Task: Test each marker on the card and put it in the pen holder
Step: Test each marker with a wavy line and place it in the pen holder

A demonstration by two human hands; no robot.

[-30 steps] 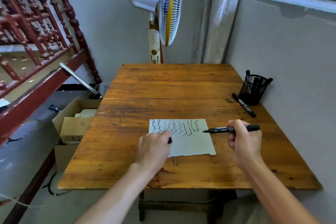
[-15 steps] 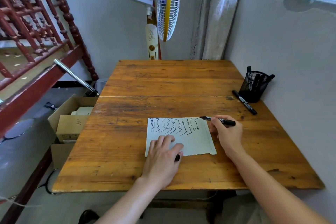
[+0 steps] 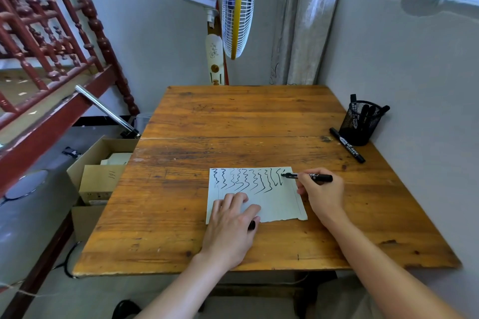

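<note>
A pale card with several black wavy lines lies on the wooden table. My right hand grips an uncapped black marker, its tip touching the card's top right corner. My left hand presses flat on the card's lower left and pinches a small black marker cap under the thumb. A black mesh pen holder with several markers stands at the right edge by the wall. Another capped marker lies on the table in front of it.
The wall runs close along the table's right side. A standing fan is behind the table's far edge. Open cardboard boxes sit on the floor left of the table, beside a red wooden rail.
My right hand brought the marker left and down onto the card's top right corner. My left hand spread flat on the card. The camera tilted a little lower.
</note>
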